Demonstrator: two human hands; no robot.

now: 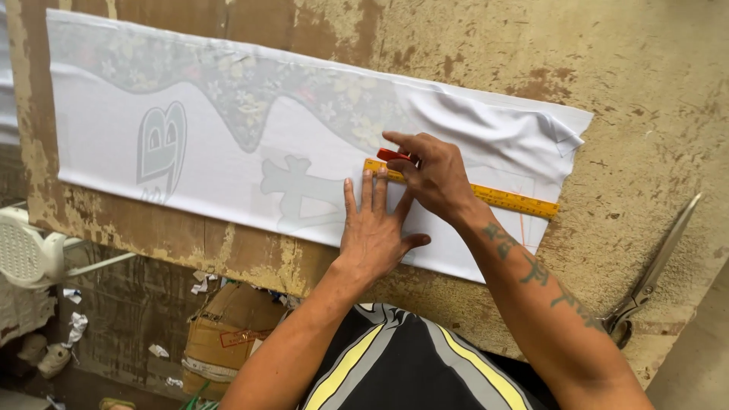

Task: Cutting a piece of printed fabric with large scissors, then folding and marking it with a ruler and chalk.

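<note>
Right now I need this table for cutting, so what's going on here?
A person is marking a long white fabric panel spread on the worn table. The left hand lies flat, pressing down the cloth and the yellow ruler. The right hand pinches a red marker at the ruler's edge. A pair of scissors lies untouched to the right.

— What do you count on your table (645,91)?
— You have 1 white cloth (228,175), 1 yellow ruler (509,200), 1 red marker (395,156), 1 pair of scissors (653,266), and 2 hands: left (376,228), right (433,175).
</note>
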